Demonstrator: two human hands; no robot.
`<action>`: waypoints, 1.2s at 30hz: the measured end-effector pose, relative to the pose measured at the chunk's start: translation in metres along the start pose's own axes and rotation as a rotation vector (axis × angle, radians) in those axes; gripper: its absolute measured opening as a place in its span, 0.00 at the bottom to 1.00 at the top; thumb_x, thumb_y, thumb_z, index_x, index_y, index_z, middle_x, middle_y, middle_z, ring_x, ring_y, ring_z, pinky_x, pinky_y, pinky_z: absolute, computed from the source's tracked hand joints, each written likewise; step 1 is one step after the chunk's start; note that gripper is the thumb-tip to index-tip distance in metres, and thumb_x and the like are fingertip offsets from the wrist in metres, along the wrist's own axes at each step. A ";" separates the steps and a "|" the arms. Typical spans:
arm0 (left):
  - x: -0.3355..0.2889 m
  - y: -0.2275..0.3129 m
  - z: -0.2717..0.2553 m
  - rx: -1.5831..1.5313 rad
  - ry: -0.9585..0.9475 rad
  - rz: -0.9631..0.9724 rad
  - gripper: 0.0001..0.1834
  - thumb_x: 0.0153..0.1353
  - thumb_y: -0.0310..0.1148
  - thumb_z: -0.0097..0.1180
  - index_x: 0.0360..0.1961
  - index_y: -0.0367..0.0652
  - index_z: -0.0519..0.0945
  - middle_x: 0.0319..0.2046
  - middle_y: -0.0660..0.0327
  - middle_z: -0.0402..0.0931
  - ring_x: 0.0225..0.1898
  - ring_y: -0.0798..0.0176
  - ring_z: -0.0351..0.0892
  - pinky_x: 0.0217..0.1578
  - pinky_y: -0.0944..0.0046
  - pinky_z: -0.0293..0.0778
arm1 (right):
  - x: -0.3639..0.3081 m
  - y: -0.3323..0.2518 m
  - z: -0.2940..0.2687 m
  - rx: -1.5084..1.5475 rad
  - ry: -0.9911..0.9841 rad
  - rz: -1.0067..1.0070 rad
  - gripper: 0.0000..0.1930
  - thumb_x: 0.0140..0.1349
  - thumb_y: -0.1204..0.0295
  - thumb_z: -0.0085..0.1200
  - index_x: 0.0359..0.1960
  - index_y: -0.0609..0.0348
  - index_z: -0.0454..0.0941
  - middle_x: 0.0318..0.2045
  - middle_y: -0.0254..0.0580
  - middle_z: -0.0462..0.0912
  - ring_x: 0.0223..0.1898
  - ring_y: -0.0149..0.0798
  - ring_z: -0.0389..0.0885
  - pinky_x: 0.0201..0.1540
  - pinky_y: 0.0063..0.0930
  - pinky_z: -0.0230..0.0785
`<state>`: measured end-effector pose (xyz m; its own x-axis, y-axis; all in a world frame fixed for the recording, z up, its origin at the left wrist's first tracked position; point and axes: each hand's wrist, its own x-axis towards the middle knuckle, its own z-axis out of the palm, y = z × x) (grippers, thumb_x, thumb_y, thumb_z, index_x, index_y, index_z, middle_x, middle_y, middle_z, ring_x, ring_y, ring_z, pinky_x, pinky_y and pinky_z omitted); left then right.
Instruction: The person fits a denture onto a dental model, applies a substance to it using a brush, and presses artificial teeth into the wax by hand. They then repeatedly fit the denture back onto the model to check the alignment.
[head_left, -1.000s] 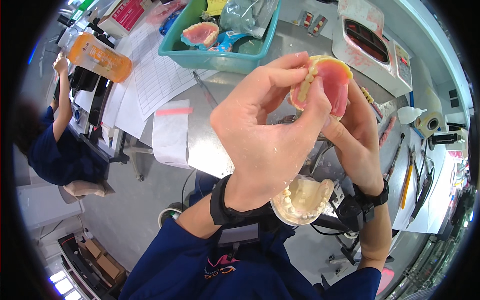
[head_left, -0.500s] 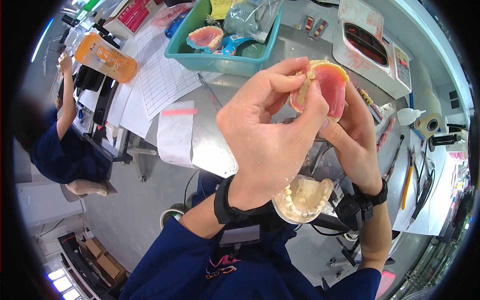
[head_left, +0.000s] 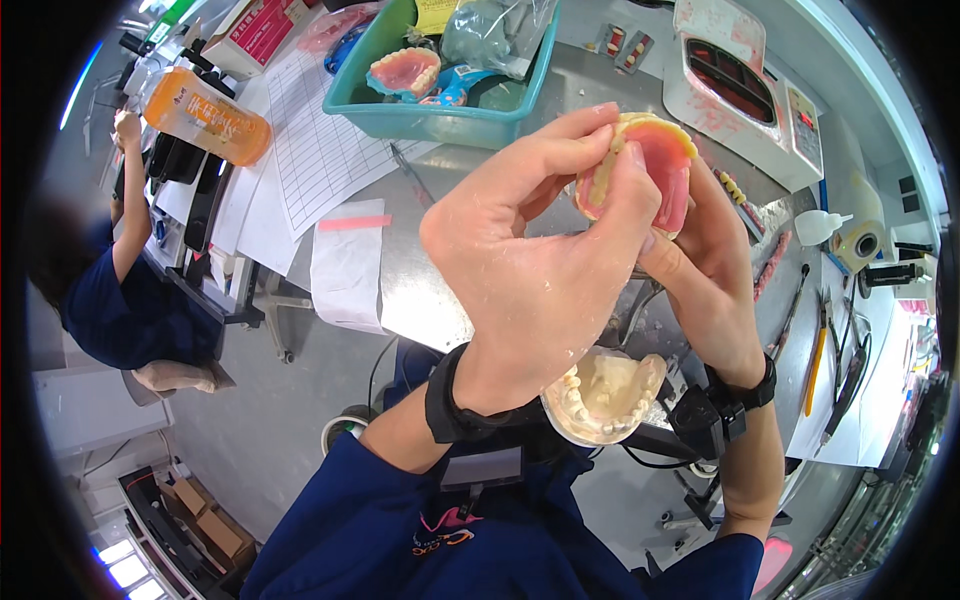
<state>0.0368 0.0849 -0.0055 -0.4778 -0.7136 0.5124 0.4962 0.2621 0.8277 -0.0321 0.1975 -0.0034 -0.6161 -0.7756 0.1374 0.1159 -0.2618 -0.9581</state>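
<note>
Both hands hold up a denture model (head_left: 674, 165), a yellowish plaster arch with pink wax and a row of teeth, above the bench's near edge. My left hand (head_left: 525, 235) is closed on its left side, the thumb pressed by the tooth row and the forefinger at the outer rim. From the right and below, my right hand (head_left: 705, 285) supports it, thumb at the lower edge; its other fingers are partly hidden behind the model. A cream dental cast with teeth (head_left: 602, 400) sits below my hands, close to my body.
A teal bin (head_left: 430, 122) holds another pink-and-cream denture model (head_left: 403, 73) and plastic bags. At back right stands a white wax heater (head_left: 735, 105). Tools, including an orange-handled one (head_left: 815, 370), lie right. Left are an orange drink bottle (head_left: 205, 115), gridded paper (head_left: 325, 140) and a seated person (head_left: 135, 290).
My left thumb has slid slightly upward along the tooth row, and the left hand has shifted a little left. My right hand keeps nearly the same hold.
</note>
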 end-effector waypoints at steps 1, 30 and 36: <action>0.000 0.000 0.000 -0.020 0.001 -0.003 0.07 0.55 0.19 0.62 0.34 0.25 0.79 0.41 0.41 0.80 0.39 0.60 0.83 0.42 0.65 0.81 | 0.000 0.000 0.000 0.002 0.002 -0.008 0.28 0.63 0.80 0.54 0.64 0.64 0.59 0.52 0.38 0.74 0.53 0.29 0.73 0.54 0.25 0.71; 0.027 0.016 -0.042 -0.062 -0.587 -0.357 0.31 0.54 0.22 0.63 0.60 0.34 0.67 0.54 0.54 0.71 0.55 0.64 0.73 0.54 0.62 0.74 | 0.002 -0.006 -0.008 -0.258 0.028 -0.086 0.28 0.55 0.78 0.64 0.56 0.60 0.63 0.49 0.41 0.77 0.51 0.33 0.77 0.53 0.30 0.70; 0.021 0.015 -0.056 -0.016 -0.533 -0.416 0.35 0.52 0.22 0.65 0.62 0.37 0.64 0.57 0.57 0.67 0.58 0.65 0.70 0.55 0.62 0.73 | -0.005 -0.029 -0.021 -0.459 0.019 -0.024 0.44 0.37 0.55 0.76 0.55 0.61 0.67 0.53 0.41 0.73 0.54 0.40 0.74 0.54 0.32 0.66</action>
<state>0.0747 0.0377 0.0044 -0.9216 -0.3341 0.1978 0.2020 0.0224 0.9791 -0.0490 0.2212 0.0187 -0.6288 -0.7609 0.1604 -0.2533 0.0054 -0.9674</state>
